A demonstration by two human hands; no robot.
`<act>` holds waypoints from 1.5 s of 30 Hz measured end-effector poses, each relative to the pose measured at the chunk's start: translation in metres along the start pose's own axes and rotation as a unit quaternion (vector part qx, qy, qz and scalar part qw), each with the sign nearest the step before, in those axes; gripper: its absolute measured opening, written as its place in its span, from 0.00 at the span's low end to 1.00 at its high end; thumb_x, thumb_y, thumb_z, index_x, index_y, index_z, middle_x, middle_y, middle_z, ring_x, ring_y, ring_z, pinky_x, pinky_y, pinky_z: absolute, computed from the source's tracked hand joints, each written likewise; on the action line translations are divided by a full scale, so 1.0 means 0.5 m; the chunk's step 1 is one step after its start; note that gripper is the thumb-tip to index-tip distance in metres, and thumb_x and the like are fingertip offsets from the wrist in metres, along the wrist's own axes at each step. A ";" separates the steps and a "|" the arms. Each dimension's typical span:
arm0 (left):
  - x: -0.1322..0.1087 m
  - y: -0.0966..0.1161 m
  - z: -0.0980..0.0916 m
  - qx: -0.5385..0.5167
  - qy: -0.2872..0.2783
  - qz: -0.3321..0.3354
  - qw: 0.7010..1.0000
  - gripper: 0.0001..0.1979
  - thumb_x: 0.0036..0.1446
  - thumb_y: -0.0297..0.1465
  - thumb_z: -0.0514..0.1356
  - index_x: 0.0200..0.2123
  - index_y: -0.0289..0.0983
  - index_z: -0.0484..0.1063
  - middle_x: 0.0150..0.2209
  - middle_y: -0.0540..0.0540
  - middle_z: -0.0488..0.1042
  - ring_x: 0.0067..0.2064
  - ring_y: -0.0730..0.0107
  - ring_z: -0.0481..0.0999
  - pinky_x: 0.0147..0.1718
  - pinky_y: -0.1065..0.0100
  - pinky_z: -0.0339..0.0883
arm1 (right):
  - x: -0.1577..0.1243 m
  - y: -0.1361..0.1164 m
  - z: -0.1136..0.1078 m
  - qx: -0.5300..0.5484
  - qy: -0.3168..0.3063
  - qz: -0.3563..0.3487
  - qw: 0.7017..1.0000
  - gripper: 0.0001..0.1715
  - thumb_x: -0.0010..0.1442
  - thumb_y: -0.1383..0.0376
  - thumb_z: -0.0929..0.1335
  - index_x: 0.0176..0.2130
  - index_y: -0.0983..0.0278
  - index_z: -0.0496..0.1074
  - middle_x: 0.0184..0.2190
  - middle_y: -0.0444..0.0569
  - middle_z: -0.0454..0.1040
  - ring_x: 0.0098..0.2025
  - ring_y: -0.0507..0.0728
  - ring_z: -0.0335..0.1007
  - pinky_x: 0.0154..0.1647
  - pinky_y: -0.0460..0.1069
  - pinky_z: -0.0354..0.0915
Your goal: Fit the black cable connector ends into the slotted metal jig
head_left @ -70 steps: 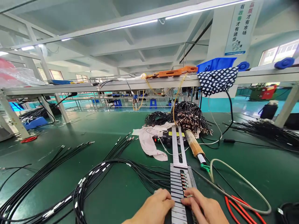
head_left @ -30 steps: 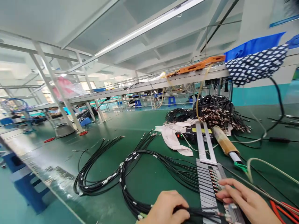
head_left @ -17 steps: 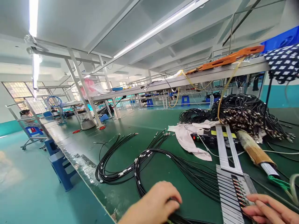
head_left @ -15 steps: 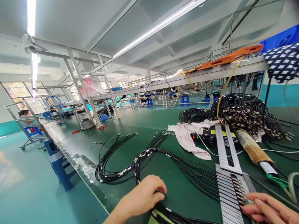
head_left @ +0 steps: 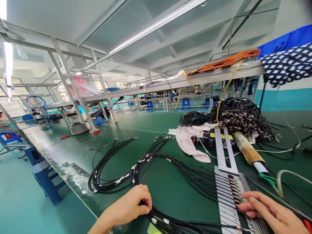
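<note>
My left hand [head_left: 133, 203] is closed, its curled fingers and thumb on a bundle of black cables [head_left: 185, 224] with white labels. Another group of black cables [head_left: 185, 167] arcs across the table into the slots of a metal fixture [head_left: 227, 201]. Bare coloured wire ends [head_left: 234, 188] stand in a row along the fixture's opening. My right hand [head_left: 270, 211] pinches thumb and fingers together at the lower end of this row; what lies between the fingertips is too small to make out. Below it, a cable end with stripped wires [head_left: 240, 228] lies across the fixture.
Behind the fixture are a black box [head_left: 211, 139] with lit indicators, a pale cloth [head_left: 186, 146] and a taped roll [head_left: 248, 149]. A large heap of black cables [head_left: 239, 113] sits at the back right. A blue stool [head_left: 47, 180] stands beyond the table's left edge.
The view has swung to the right. My left hand's thumb and fingers have closed together at the cable bundle. A stripped cable end now shows across the lower fixture. My right hand remains beside the wire ends.
</note>
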State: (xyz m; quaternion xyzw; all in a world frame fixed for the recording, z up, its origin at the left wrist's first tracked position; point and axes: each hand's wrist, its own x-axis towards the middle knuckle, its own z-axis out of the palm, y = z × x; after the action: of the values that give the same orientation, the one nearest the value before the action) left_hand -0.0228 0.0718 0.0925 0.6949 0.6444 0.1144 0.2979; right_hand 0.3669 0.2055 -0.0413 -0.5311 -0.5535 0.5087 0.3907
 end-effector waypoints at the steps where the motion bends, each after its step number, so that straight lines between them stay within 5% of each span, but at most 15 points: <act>1: 0.000 0.001 0.005 0.012 0.015 -0.002 1.000 0.07 0.50 0.23 0.56 0.32 0.37 0.71 0.38 0.51 0.67 0.42 0.72 0.66 0.41 0.73 0.57 | -0.009 -0.018 0.006 0.002 0.017 -0.005 1.000 0.51 0.36 0.30 0.66 0.42 0.68 0.68 0.35 0.59 0.75 0.38 0.64 0.72 0.40 0.51 0.72; 5: 0.019 0.038 0.043 -0.001 0.037 0.023 0.999 0.08 0.55 0.26 0.55 0.39 0.39 0.67 0.42 0.52 0.66 0.45 0.73 0.64 0.46 0.72 0.55 | -0.028 -0.056 0.017 -0.007 -0.014 -0.039 0.999 0.45 0.43 0.32 0.64 0.41 0.67 0.66 0.33 0.58 0.76 0.35 0.62 0.72 0.41 0.52 0.70; 9: 0.054 0.100 0.096 -0.023 -0.036 0.057 0.997 0.11 0.52 0.27 0.59 0.40 0.39 0.67 0.43 0.52 0.65 0.48 0.70 0.63 0.48 0.72 0.53 | -0.029 -0.050 0.013 -0.022 -0.037 -0.059 0.997 0.41 0.52 0.35 0.62 0.43 0.67 0.64 0.34 0.57 0.75 0.36 0.60 0.71 0.42 0.51 0.67; 14: 0.103 0.124 0.120 -0.024 -0.073 0.044 0.996 0.07 0.45 0.25 0.58 0.32 0.36 0.67 0.36 0.51 0.66 0.39 0.71 0.65 0.37 0.73 0.58 | -0.034 -0.052 0.013 -0.032 -0.054 -0.082 0.995 0.37 0.57 0.36 0.59 0.43 0.66 0.63 0.34 0.55 0.75 0.35 0.58 0.70 0.42 0.51 0.65; 18: 0.132 0.113 0.107 -0.182 -0.131 0.022 0.974 0.07 0.43 0.27 0.60 0.29 0.33 0.68 0.25 0.53 0.64 0.28 0.75 0.61 0.28 0.74 0.54 | -0.039 -0.071 0.021 -0.045 -0.046 -0.091 0.994 0.38 0.56 0.35 0.59 0.41 0.66 0.65 0.32 0.54 0.75 0.34 0.58 0.69 0.41 0.51 0.64; 25: 0.153 0.112 0.115 -0.150 -0.072 0.055 0.984 0.04 0.55 0.28 0.51 0.33 0.35 0.63 0.31 0.51 0.72 0.33 0.73 0.67 0.31 0.73 0.59 | -0.039 -0.075 0.026 -0.041 -0.037 -0.113 0.992 0.32 0.59 0.40 0.59 0.38 0.65 0.67 0.31 0.52 0.74 0.32 0.57 0.69 0.37 0.50 0.63; 31: 0.183 0.183 0.142 -0.121 -0.105 0.073 0.984 0.10 0.54 0.29 0.54 0.41 0.36 0.66 0.30 0.53 0.67 0.29 0.74 0.67 0.29 0.73 0.60 | -0.034 -0.072 0.024 -0.028 -0.060 -0.119 0.991 0.29 0.62 0.43 0.58 0.39 0.66 0.66 0.31 0.52 0.75 0.32 0.56 0.69 0.37 0.49 0.64; 37: 0.228 0.253 0.171 -0.074 -0.051 0.081 0.993 0.04 0.52 0.29 0.58 0.31 0.36 0.72 0.29 0.52 0.68 0.33 0.72 0.66 0.30 0.73 0.56 | -0.029 -0.061 0.027 0.023 -0.046 -0.121 0.991 0.28 0.63 0.44 0.59 0.40 0.66 0.65 0.29 0.51 0.74 0.30 0.56 0.69 0.35 0.49 0.64; 45: 0.260 0.250 0.167 0.070 0.002 0.126 0.989 0.07 0.59 0.27 0.54 0.29 0.35 0.69 0.36 0.48 0.71 0.39 0.67 0.68 0.37 0.69 0.58 | -0.028 -0.061 0.010 -0.001 0.052 -0.105 0.993 0.32 0.61 0.40 0.57 0.40 0.66 0.65 0.28 0.50 0.73 0.26 0.55 0.66 0.31 0.49 0.64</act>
State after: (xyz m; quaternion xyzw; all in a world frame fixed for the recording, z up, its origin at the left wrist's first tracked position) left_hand 0.1445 0.1757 0.0670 0.7898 0.5583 0.1067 0.2304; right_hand 0.3579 0.1937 -0.0108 -0.4964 -0.5853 0.4363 0.4698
